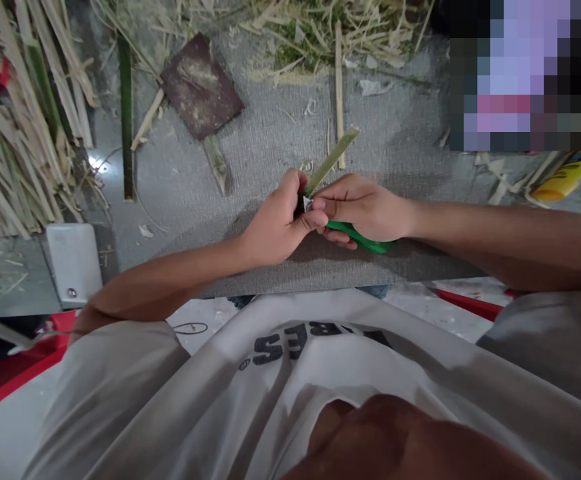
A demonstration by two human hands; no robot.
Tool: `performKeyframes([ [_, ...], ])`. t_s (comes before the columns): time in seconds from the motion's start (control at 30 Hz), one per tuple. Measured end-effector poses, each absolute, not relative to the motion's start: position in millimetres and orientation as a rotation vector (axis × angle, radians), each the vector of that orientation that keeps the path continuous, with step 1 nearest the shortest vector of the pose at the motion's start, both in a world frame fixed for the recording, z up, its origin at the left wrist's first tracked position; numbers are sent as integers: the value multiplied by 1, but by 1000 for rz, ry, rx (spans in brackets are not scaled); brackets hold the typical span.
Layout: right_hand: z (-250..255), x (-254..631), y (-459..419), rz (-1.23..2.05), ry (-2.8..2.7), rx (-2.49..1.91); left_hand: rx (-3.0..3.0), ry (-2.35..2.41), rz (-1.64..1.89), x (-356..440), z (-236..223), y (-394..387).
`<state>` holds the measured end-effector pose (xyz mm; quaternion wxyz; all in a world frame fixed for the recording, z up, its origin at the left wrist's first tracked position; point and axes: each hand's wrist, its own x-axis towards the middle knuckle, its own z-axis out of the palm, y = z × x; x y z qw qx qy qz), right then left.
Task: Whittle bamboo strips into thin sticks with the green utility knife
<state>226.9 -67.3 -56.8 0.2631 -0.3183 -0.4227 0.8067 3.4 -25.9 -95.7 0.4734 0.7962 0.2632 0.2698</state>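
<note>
Close together over the near edge of the table, both hands are closed. My left hand (280, 223) grips the lower end of a pale green bamboo strip (334, 159), which slants up and to the right. Just right of it, my right hand (365, 203) is curled round a tool with a ridged green handle (363, 240), which sticks out below the palm. A small white piece (307, 204) shows between the fingertips of the two hands. The fingers hide the tool's working end and the strip's lower end.
Split bamboo sticks (15, 147) are heaped at the left, above a white phone-like device (74, 260). A dark red square pad (203, 87) lies beyond my hands, near a dark green strip (126, 120). Shavings (320, 40) cover the far side. A yellow tube (573, 175) lies right.
</note>
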Motion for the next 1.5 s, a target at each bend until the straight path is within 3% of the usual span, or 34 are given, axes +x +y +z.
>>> performKeyframes([
  [0.27,-69,217,-81,1742,-1293,-851,1858,665,652,3,-99,-30],
  [0.57,-62,230,-65,2206,-1282,-727,1803,528,585,2,-92,-25],
  [0.83,-62,224,-72,2118,-1191,-841,1869,613,702,2,-100,-28],
  [1.1,-68,216,-82,1821,-1224,-782,1875,672,717,3,-100,-30],
  [1.37,-59,230,-65,2244,-1205,-799,1852,633,662,1,-101,-31],
  [1.5,-57,230,-65,2257,-1165,-801,1900,578,718,2,-101,-29],
])
